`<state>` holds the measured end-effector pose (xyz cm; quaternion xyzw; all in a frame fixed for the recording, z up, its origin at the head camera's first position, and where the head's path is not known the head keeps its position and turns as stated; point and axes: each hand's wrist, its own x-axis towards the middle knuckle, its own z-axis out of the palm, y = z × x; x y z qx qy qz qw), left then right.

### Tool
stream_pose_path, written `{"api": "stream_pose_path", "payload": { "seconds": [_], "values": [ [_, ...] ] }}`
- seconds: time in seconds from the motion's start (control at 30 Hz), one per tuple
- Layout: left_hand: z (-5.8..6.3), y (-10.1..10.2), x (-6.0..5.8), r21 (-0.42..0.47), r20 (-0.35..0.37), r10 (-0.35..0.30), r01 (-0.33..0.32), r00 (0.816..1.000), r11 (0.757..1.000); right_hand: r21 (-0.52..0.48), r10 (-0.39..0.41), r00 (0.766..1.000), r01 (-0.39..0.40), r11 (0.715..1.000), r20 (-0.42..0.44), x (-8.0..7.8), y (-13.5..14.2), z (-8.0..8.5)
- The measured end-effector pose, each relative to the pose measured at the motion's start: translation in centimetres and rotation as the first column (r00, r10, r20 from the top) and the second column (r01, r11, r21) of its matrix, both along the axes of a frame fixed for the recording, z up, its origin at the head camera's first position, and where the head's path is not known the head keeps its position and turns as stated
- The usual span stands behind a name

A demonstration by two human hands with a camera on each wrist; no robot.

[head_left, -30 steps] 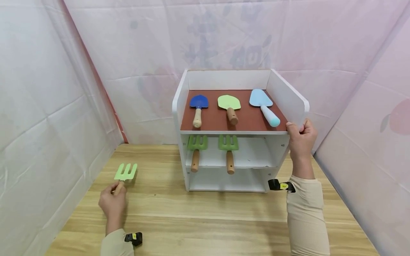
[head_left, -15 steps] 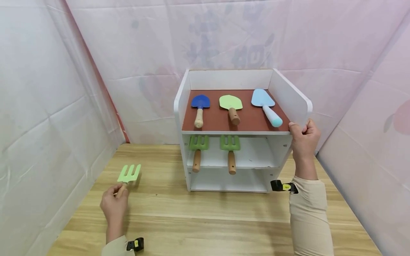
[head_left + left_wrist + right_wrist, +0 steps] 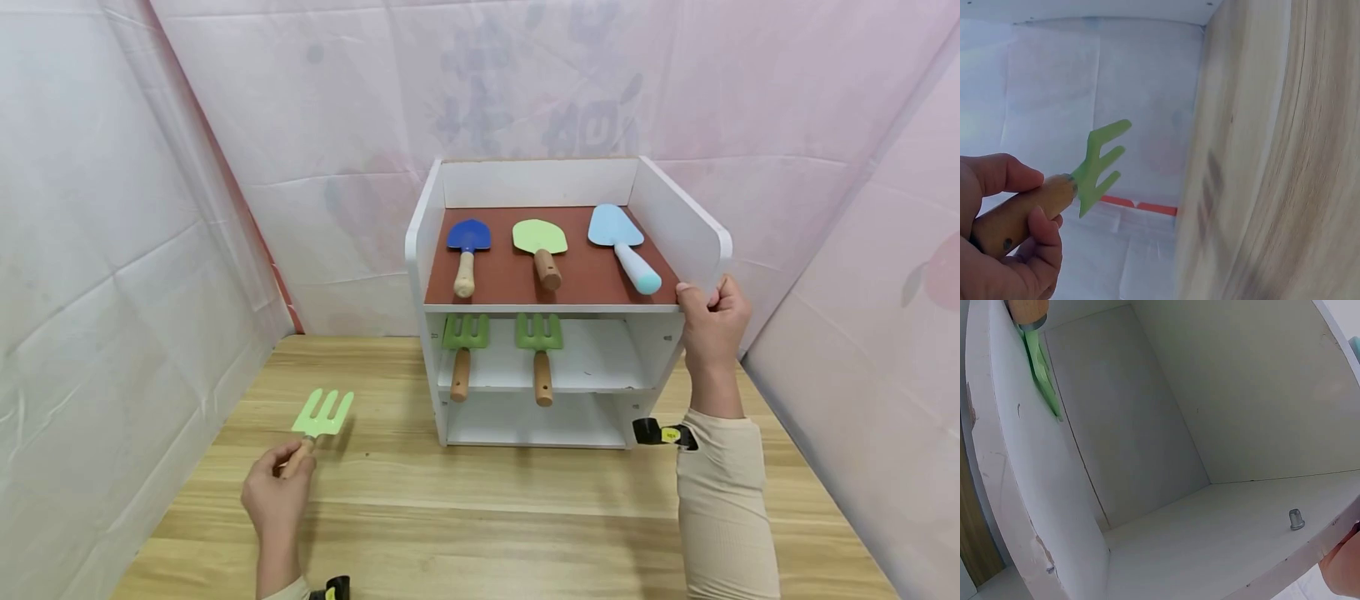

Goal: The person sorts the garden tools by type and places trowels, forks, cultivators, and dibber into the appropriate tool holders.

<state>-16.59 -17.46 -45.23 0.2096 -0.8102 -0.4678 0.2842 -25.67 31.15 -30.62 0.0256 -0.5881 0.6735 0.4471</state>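
My left hand [image 3: 279, 492] grips the wooden handle of a green hand fork [image 3: 324, 414], its three tines pointing away from me. In the left wrist view the fork [image 3: 1099, 165] is raised off the wooden table, its shadow falling on the wood. At the right front edge of a white shelf unit [image 3: 551, 309], my right hand [image 3: 712, 329] holds the side panel, thumb by the top board. Two more green hand forks, one left [image 3: 461, 358] and one right [image 3: 540, 358], lie on the middle shelf, handles jutting out front.
On the brown top board lie a blue trowel [image 3: 468, 250], a green trowel [image 3: 542, 250] and a light blue trowel [image 3: 622, 246]. The unit stands on the wooden table [image 3: 480, 517]. Pale cloth sheets [image 3: 337, 125] hang behind and at both sides.
My left hand has carried the green hand fork a little to the right. The right hand keeps its hold on the shelf unit, and the tools on the unit stay put.
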Motion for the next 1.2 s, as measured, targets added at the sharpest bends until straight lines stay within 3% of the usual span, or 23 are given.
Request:
{"api": "stream_pose_path", "payload": {
  "seconds": [0.37,0.53,0.73,0.83,1.0,1.2],
  "values": [
    [0.6,1.6,1.5,0.068,-0.045,0.036,-0.033,0.998,0.997,-0.016,0.009,1.0,-0.009,1.0,-0.019,-0.1,-0.2,0.2],
    [1.1,2.0,2.0,0.042,-0.085,0.051,-0.048,0.995,0.998,-0.022,0.006,1.0,-0.006,1.0,-0.017,-0.1,-0.3,0.2],
    [1.9,2.6,2.7,-0.033,-0.155,0.008,-0.013,0.988,0.999,-0.026,-0.005,1.0,0.004,1.0,-0.021,-0.2,-0.3,0.2],
    [2.2,3.0,3.0,-0.099,-0.226,-0.013,-0.01,0.974,0.995,-0.021,-0.014,1.0,0.013,1.0,-0.017,-0.3,-0.3,0.2],
    [2.4,3.9,3.3,-0.223,-0.363,-0.064,-0.02,0.929,0.975,-0.037,-0.004,1.0,0.003,0.999,-0.026,-0.3,-0.3,0.2],
    [2.8,5.2,3.9,-0.239,-0.405,-0.097,-0.002,0.909,0.971,-0.053,0.001,0.999,-0.003,0.999,-0.032,-0.2,-0.2,0.2]
  ]
}}
